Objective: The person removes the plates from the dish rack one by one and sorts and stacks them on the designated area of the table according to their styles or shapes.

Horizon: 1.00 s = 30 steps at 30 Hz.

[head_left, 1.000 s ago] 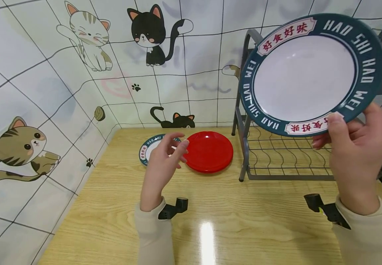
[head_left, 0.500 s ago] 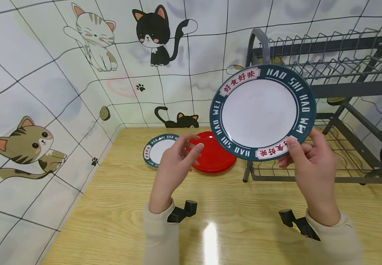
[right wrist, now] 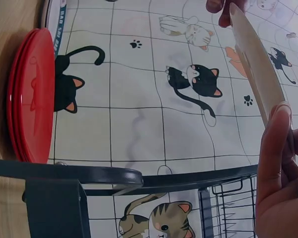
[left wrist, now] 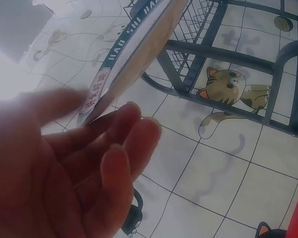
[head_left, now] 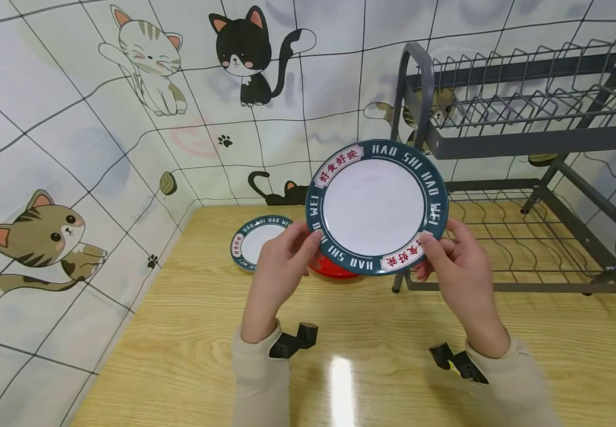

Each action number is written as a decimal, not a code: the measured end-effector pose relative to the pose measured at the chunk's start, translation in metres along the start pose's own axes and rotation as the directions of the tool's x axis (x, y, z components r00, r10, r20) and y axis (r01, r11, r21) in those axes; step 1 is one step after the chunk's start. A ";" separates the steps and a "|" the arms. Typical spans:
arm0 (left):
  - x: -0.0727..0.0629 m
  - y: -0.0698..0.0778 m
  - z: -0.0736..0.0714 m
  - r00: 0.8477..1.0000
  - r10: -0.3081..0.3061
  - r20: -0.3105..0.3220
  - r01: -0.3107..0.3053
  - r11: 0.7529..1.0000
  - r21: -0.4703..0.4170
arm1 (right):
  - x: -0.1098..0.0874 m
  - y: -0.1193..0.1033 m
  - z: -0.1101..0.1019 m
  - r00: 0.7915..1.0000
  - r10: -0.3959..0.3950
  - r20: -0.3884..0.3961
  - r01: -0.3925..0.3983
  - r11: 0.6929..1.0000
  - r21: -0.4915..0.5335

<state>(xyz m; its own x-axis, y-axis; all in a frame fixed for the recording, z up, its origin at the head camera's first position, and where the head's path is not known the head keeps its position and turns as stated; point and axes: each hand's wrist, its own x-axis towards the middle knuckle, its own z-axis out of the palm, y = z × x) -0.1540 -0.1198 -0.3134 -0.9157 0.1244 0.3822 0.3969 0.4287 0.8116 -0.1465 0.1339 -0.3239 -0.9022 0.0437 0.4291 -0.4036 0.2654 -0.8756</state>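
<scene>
A round plate (head_left: 374,207) with a white middle and a dark green lettered rim is held up in front of me, tilted to show its face. My right hand (head_left: 460,261) grips its lower right rim, thumb on the face and fingers behind. At the left rim, my left hand (head_left: 281,258) pinches the edge between thumb and fingers. The left wrist view shows the plate's rim (left wrist: 124,47) running between thumb and fingers. From the right wrist view, the plate (right wrist: 260,74) appears edge-on between both hands.
Red plates (right wrist: 35,94) are stacked on the wooden table (head_left: 180,356), partly hidden behind the held plate. Left of them lies another green-rimmed plate (head_left: 244,240). A grey two-tier dish rack (head_left: 527,142) stands at the right, before a wall (head_left: 335,89) with cat drawings.
My right hand has brought the plate left and down, away from in front of the rack, to my left hand. The left hand, earlier free, now holds the plate's left edge.
</scene>
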 end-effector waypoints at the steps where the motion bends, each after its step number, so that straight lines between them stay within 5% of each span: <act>1: 0.000 -0.001 -0.001 1.000 -0.006 -0.001 0.006 1.000 -0.002 | 0.000 -0.002 0.002 1.000 0.009 0.011 -0.009 1.000 0.013; 9: 0.001 -0.018 -0.012 0.991 -0.136 -0.006 0.136 0.991 -0.005 | -0.001 -0.005 0.024 0.990 0.081 0.117 -0.087 0.995 0.046; 17: 0.000 -0.042 -0.031 0.971 -0.231 -0.062 0.228 0.973 -0.044 | -0.005 0.016 0.050 0.947 0.103 0.305 -0.145 0.982 0.120; 24: 0.004 -0.056 -0.034 0.960 -0.269 -0.075 0.269 0.963 -0.006 | -0.007 0.041 0.071 0.953 0.121 0.278 -0.171 0.971 0.165; 30: 0.008 -0.068 -0.033 0.957 -0.269 -0.106 0.269 0.963 -0.007 | -0.006 0.039 0.079 0.953 0.191 0.235 -0.234 0.958 0.167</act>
<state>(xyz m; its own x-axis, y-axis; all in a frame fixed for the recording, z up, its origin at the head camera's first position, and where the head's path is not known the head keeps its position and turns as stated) -0.1868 -0.1774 -0.3513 -0.9767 -0.0906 0.1947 0.1361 0.4403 0.8875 -0.1686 0.0673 -0.3782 -0.9727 -0.1341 0.1892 -0.2012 0.0827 -0.9760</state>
